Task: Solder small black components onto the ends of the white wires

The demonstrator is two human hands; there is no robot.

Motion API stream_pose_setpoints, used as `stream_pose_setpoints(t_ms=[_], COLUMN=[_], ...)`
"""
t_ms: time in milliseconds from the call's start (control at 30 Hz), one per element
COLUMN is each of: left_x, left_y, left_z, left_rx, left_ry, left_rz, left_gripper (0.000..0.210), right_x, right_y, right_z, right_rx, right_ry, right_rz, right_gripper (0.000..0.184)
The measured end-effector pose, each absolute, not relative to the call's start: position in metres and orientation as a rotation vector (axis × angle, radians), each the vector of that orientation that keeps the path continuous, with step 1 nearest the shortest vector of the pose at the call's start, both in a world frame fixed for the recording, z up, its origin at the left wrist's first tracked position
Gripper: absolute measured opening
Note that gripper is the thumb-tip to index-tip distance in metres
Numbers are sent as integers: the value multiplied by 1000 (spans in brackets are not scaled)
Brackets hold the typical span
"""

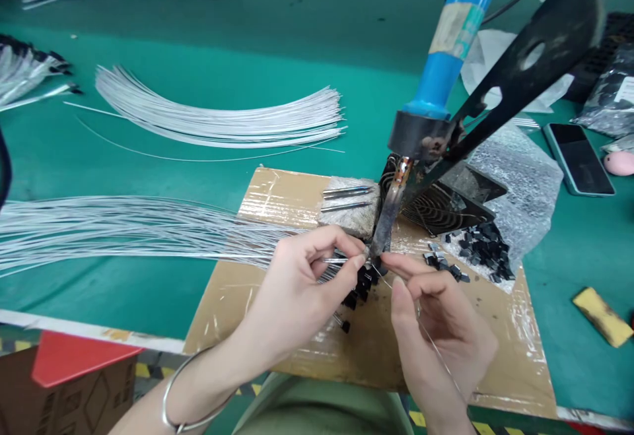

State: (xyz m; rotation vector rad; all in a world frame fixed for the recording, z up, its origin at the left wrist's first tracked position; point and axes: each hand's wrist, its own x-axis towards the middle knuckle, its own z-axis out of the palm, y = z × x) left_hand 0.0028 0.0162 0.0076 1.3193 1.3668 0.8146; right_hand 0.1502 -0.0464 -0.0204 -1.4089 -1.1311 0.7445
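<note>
Left: long wires (pixel 123 227) run across the worktop (pixel 208 177) and over the cardboard (pixel 222 309). Each is thin; judged very light, springy along its length, apt to roll or tangle with its neighbours.

Centre: left hand (pixel 302 283), fingers closed in a thumb-and-index pinch on a wire (pixel 337 261), its end at the iron (pixel 430 92), over the cardboard. Whether tip and wire touch: cannot tell. Best hold is probably close behind the end, where the wire should flex least; the bare end likely gets hot, so fingertips need to sit back from the tip.

Right: right hand (pixel 440 329), thumb and index pinched on solder (pixel 436 349), a fine strand trailing past the palm. Judged soft, easily bent; a short free length should steer better.

Far right: small black parts (pixel 485 247), loose in a heap; likely light and fiddly.
</note>
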Motion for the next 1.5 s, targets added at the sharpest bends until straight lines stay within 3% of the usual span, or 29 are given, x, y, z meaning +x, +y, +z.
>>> stream_pose_setpoints(t_ms=[1500], left_x=[4], left_y=[14], left_z=[13], left_rx=[1413], left_ry=[1358], left_rz=[897], left_gripper=[13], right_x=[151], right_y=[-45], right_z=[-26], right_rx=[-1357], right_ry=[-1293], right_rz=[566], right_gripper=[19])
